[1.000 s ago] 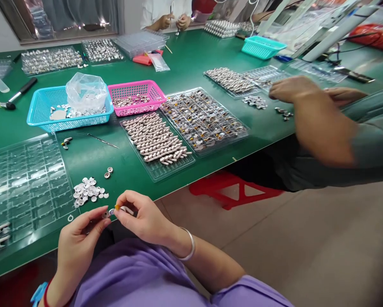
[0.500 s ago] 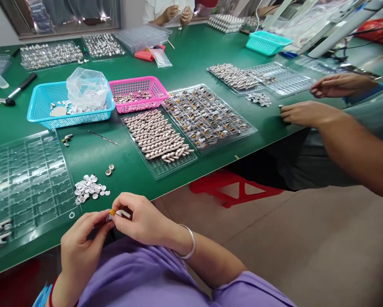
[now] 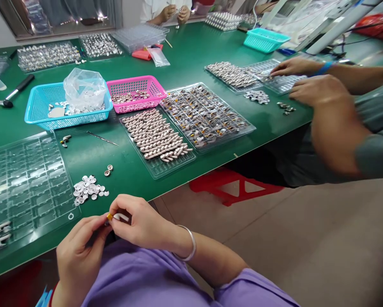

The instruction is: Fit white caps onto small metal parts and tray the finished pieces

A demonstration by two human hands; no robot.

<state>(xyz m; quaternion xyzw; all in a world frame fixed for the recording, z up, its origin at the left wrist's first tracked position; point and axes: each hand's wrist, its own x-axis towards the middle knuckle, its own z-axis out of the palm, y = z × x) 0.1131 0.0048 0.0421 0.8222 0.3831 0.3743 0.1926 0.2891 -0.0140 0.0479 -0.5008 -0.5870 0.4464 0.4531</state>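
Close to the table's front edge, my left hand (image 3: 82, 247) and my right hand (image 3: 143, 224) meet at a small white earbud shell (image 3: 121, 217) with a yellow tab. My right thumb and forefinger pinch it, its curved stem showing between them. The left fingertips are closed at the tab's end, covering much of that side. Just beyond lie a heap of small white round caps (image 3: 88, 188) and two metallic cups (image 3: 108, 170). A clear compartment tray (image 3: 28, 179) sits left of the heap, with a few similar earbud pieces (image 3: 0, 236) in its near corner.
Blue basket (image 3: 38, 104) and pink basket (image 3: 136, 104) stand behind. A thin metal tool (image 3: 102, 137) lies before them. Trays of pinkish stems (image 3: 156, 136) and assembled pieces (image 3: 207, 113) are to the right. A co-worker's hands (image 3: 315, 89) work at far right; a red stool (image 3: 236, 187) is below.
My hands stay together on the earbud shell, with only a slight shift. The co-worker at right has moved one hand over a tray, and small pieces now show on the table there.
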